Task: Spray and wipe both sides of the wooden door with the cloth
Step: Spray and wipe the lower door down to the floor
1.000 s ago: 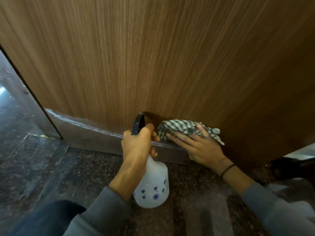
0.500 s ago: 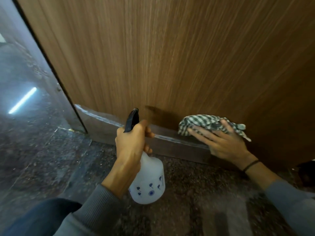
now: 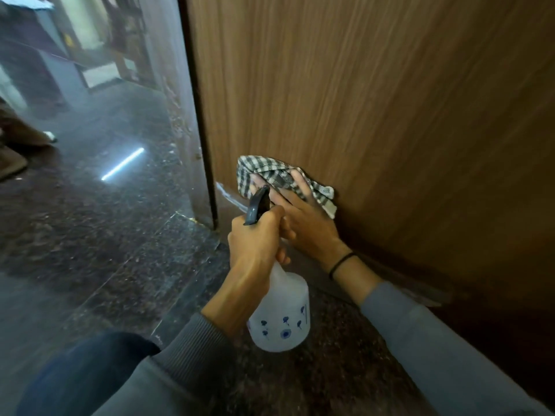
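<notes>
Right hand reaches forward, wrist low. Fingers straight and spread, pressing checked cloth flat against wooden door, near its lower left corner, just beside the door's edge. Left hand sits nearer the camera, fingers curled tight round the neck of the upright spray bottle.

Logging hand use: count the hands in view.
2. The left hand grips the bottle over the floor; the right hand presses the cloth to the door, low by its edge.
</notes>
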The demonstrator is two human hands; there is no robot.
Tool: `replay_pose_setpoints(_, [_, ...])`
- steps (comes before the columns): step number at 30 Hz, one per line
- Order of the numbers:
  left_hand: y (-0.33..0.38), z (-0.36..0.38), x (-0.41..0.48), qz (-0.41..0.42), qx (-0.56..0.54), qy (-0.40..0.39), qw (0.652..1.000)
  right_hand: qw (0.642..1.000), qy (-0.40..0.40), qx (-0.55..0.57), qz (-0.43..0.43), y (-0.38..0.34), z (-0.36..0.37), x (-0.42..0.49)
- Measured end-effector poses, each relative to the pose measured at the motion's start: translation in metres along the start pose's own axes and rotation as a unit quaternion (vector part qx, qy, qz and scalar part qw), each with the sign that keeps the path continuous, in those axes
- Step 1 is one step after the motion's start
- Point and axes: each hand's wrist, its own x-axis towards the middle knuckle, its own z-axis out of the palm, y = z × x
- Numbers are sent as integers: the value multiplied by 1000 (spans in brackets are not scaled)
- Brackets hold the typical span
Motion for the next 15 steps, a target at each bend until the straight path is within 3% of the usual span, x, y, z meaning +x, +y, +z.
replay_pose_setpoints(11, [-17, -23, 45, -24, 13, 59, 998, 996, -87, -23, 4, 0, 8, -48])
replay_pose_setpoints(15, [-20, -19, 47, -28, 12, 40, 999, 995, -85, -51, 10, -12, 10, -30])
